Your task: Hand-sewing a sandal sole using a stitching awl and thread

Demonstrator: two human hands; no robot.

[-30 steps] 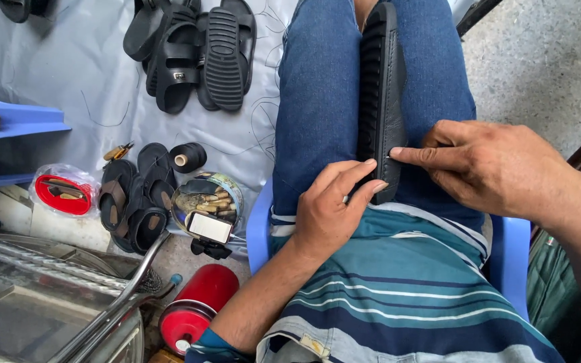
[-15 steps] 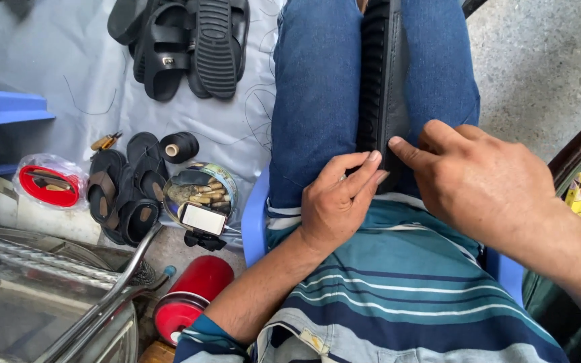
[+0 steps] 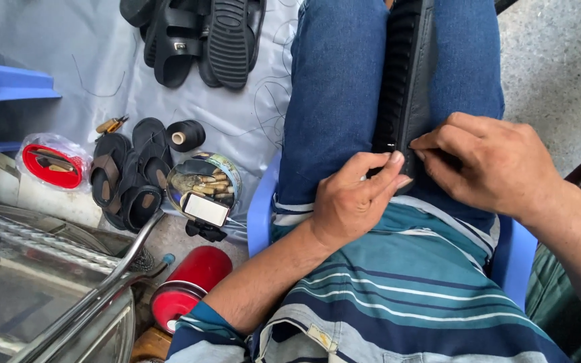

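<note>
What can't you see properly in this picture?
- Sandal on the lap, head view: its far end is cut off by the top edge; the near end is hidden under the left hand and right hand.
- Between the fingertips: too small to tell whether anything is held there.
- Tin on the ground: its contents are too small to name.
- Sandals on the cloth: cut off by the top edge.

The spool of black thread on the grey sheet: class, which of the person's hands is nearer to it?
Left. The left hand pinches the black sandal on the lap, on the side toward the spool of black thread; the right hand is farther, across the sandal.
</note>
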